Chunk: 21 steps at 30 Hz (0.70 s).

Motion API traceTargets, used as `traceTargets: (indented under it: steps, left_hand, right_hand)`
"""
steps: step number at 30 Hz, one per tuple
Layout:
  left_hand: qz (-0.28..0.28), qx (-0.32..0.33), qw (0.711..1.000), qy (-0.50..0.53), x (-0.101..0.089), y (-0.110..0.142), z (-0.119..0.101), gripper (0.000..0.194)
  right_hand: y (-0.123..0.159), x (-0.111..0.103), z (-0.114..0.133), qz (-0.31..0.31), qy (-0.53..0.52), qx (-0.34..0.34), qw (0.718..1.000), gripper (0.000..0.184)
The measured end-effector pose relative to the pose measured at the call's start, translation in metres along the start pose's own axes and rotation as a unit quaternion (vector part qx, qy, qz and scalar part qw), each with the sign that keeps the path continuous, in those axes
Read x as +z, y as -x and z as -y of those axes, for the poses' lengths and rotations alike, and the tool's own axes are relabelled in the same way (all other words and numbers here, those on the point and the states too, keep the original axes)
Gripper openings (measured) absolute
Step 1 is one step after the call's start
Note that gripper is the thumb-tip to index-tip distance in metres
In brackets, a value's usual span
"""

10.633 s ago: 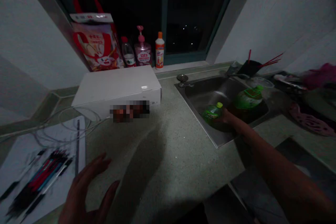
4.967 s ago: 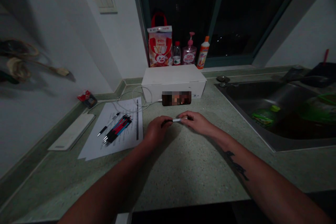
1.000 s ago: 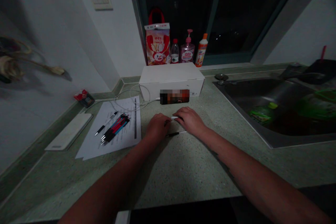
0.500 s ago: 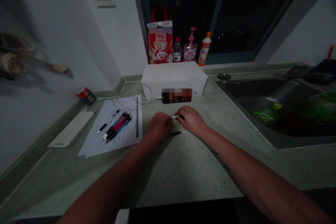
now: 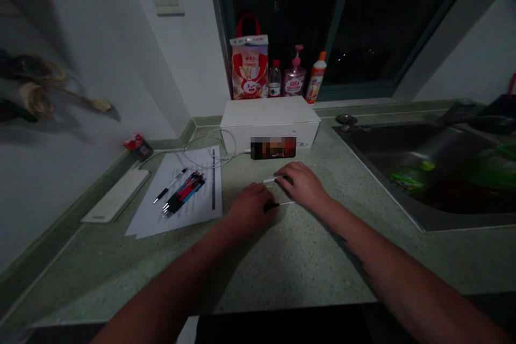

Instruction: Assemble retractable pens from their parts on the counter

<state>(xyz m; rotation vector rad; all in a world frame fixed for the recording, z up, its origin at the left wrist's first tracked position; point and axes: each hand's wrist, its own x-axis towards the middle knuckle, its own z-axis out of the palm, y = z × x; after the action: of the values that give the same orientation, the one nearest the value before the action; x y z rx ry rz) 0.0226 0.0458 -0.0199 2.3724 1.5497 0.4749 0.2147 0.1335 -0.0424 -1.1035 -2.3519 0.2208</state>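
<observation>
My right hand (image 5: 303, 184) is closed in a pinch on the right end of a white pen barrel (image 5: 269, 179), just above the counter. Its free end points left, toward my left hand (image 5: 250, 207). That hand is curled low over the counter, with thumb and fingers closed around the black grip section of a pen (image 5: 271, 206). A thin pale rod, which looks like a refill (image 5: 287, 203), sticks out from the grip section to the right, under my right hand. The left fingertips are partly hidden.
Several pens (image 5: 183, 193) lie on printed sheets (image 5: 203, 207) at left, beside a white flat device (image 5: 116, 196). A phone (image 5: 274, 150) on a cable leans against a white box (image 5: 270, 113). The sink (image 5: 419, 223) is at right; bottles (image 5: 294, 80) stand behind the box.
My left hand has let go of the white barrel and come down and nearer to the black grip section. My right hand keeps the barrel. The view has shifted slightly.
</observation>
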Motion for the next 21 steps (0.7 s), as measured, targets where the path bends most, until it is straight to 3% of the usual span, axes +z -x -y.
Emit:
traceTargets:
  steps: [3, 9, 15, 21]
  left_hand:
    - [-0.006, -0.005, 1.000, -0.012, 0.002, -0.001, 0.003, 0.008]
    - [-0.076, -0.069, 0.994, -0.026, -0.001, -0.005, 0.016, 0.013]
    - [-0.058, -0.057, 0.996, -0.047, -0.011, -0.006, 0.018, 0.019]
    - [-0.055, -0.095, 0.991, -0.071, -0.017, -0.006, 0.022, 0.026]
  right_hand:
    - [0.005, -0.010, 0.009, 0.009, -0.014, -0.035, 0.999, 0.014]
    - [0.010, -0.017, 0.026, 0.086, -0.007, -0.105, 0.991, 0.014]
    - [0.008, -0.016, 0.019, 0.077, 0.037, -0.074, 0.994, 0.010]
    - [0.007, -0.020, 0.007, 0.060, 0.053, -0.024, 0.997, 0.008]
